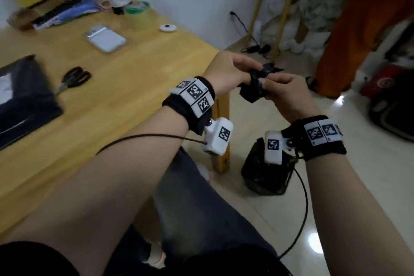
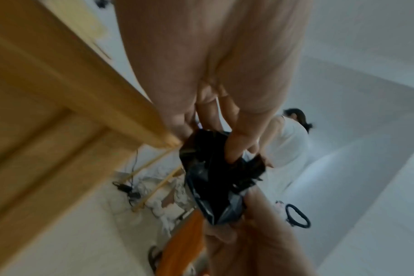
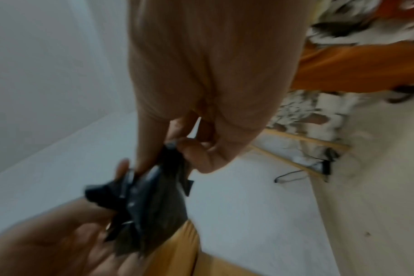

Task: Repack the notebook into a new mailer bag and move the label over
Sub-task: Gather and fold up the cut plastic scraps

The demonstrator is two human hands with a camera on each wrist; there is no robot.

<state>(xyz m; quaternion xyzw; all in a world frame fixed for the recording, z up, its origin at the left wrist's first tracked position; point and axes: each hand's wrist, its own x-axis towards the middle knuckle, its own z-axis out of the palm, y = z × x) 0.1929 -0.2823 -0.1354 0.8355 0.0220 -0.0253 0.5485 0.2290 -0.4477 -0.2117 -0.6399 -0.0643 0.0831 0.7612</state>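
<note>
Together, both hands (image 1: 230, 71) (image 1: 289, 94) gripping crumpled glossy black plastic (image 1: 255, 87)

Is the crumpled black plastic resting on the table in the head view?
No: both the left hand and right hand hold the crumpled black plastic in the air past the table edge.

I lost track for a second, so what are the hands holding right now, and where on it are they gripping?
Both the left hand and right hand grip a crumpled black plastic bag, one at each end, off the table's corner.
</note>
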